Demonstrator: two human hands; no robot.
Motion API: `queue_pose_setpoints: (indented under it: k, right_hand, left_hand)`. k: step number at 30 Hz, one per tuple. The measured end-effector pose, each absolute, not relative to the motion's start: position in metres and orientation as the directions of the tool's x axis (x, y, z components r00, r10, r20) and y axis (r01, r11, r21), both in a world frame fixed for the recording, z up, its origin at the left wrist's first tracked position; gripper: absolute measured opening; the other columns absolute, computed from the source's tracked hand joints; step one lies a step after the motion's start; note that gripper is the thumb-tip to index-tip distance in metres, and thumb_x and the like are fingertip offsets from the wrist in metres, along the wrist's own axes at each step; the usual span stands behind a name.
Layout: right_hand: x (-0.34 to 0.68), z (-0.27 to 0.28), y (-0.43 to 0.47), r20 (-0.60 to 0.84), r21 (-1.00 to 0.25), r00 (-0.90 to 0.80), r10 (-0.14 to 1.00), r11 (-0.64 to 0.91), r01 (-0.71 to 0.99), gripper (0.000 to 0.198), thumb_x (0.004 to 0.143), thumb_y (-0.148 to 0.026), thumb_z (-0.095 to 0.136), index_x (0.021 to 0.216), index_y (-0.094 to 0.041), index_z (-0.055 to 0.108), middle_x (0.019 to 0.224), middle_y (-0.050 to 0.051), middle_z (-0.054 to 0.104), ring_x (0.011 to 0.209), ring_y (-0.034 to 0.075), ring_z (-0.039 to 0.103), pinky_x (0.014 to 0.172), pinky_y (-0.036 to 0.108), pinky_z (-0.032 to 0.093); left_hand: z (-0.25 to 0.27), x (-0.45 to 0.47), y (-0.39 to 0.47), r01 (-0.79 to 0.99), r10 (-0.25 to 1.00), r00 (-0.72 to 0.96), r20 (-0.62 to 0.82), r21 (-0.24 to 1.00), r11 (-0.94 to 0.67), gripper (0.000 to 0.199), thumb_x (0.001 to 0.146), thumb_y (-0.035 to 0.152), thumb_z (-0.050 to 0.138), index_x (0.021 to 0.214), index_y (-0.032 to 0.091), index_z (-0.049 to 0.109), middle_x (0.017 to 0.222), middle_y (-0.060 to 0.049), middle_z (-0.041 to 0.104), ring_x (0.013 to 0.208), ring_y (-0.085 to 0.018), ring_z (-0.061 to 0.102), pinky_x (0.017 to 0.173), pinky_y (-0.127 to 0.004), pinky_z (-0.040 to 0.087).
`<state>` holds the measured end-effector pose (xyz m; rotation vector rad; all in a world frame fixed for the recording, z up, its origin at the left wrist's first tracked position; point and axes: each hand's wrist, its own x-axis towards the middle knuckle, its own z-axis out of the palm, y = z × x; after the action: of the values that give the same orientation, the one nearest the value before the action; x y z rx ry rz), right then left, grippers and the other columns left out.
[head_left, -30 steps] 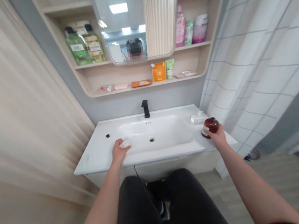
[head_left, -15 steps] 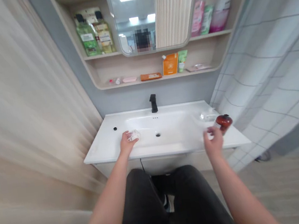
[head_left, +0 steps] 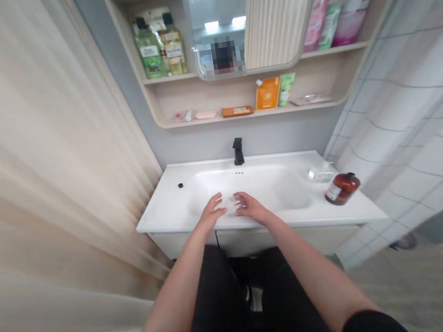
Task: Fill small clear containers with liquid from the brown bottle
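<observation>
A small clear, see-through container (head_left: 232,201) is held over the front of the white sink basin (head_left: 261,185); its exact shape is hard to make out. My right hand (head_left: 253,208) has its fingers curled round the container's right side. Facing it from the left, my left hand (head_left: 212,213) has thumb and fingers spread, with a small gap to the container. Toward the right end of the counter lies a clear bottle (head_left: 321,174), and beside it a brown bottle (head_left: 342,189) with a black cap and white label leans over.
A black faucet (head_left: 238,151) rises behind the basin. A small black round piece (head_left: 180,185) sits on the left rim. Above, a shelf (head_left: 207,122) carries an orange pouch (head_left: 268,93), a green tube and several small items. A curtain (head_left: 115,121) hangs at left.
My left hand has moved right and opened away from the clear container. My right hand has come left from beside the brown bottle to the container. The view has shifted left.
</observation>
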<state>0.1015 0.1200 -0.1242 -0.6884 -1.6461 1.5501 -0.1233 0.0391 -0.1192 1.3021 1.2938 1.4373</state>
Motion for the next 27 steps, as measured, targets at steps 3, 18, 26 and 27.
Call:
queue_pose_setpoints:
  k: [3, 18, 26, 27]
  right_hand:
    - [0.105, -0.136, 0.124, 0.133, -0.989, -0.467, 0.874, 0.090, -0.114, 0.075, 0.059, -0.031, 0.096, 0.126, -0.031, 0.061, 0.125, 0.005, 0.070, 0.114, 0.027, 0.067, 0.100, 0.045, 0.059]
    - [0.103, -0.151, 0.133, 0.145, -0.987, -0.433, 0.890, 0.097, -0.130, 0.076, 0.058, -0.033, 0.095, 0.125, -0.032, 0.059, 0.135, 0.006, 0.065, 0.127, 0.028, 0.061, 0.106, 0.046, 0.057]
    - [0.103, -0.157, 0.135, 0.174, -0.984, -0.474, 0.863, 0.140, -0.108, 0.076, 0.061, -0.032, 0.096, 0.129, -0.033, 0.061, 0.140, 0.006, 0.065, 0.136, 0.029, 0.060, 0.107, 0.045, 0.055]
    - [0.103, -0.156, 0.134, 0.176, -0.984, -0.477, 0.861, 0.142, -0.107, 0.076, 0.061, -0.031, 0.096, 0.128, -0.033, 0.061, 0.140, 0.007, 0.065, 0.136, 0.029, 0.060, 0.107, 0.044, 0.055]
  left_hand:
    - [-0.105, -0.179, 0.026, 0.391, 0.849, -0.461, 0.258, 0.918, -0.067, 0.043, 0.090, 0.031, 0.070, 0.132, 0.021, 0.070, 0.135, -0.015, 0.075, 0.121, -0.030, 0.074, 0.108, -0.049, 0.058]
    - [-0.087, -0.332, -0.018, 0.720, 0.721, -0.674, 0.164, 0.367, 0.589, 0.029, 0.096, 0.027, 0.063, 0.118, 0.013, 0.074, 0.116, -0.022, 0.080, 0.111, -0.036, 0.076, 0.095, -0.045, 0.059]
    - [-0.057, -0.180, 0.021, 0.659, 0.884, -0.239, 0.401, 0.736, -0.155, 0.029, 0.091, 0.044, 0.076, 0.107, 0.021, 0.081, 0.103, -0.007, 0.080, 0.088, -0.021, 0.072, 0.082, -0.033, 0.059]
    - [-0.052, -0.162, 0.026, 0.671, 0.879, -0.186, 0.440, 0.710, -0.213, 0.027, 0.090, 0.042, 0.077, 0.106, 0.022, 0.082, 0.105, -0.007, 0.079, 0.086, -0.020, 0.071, 0.083, -0.033, 0.059]
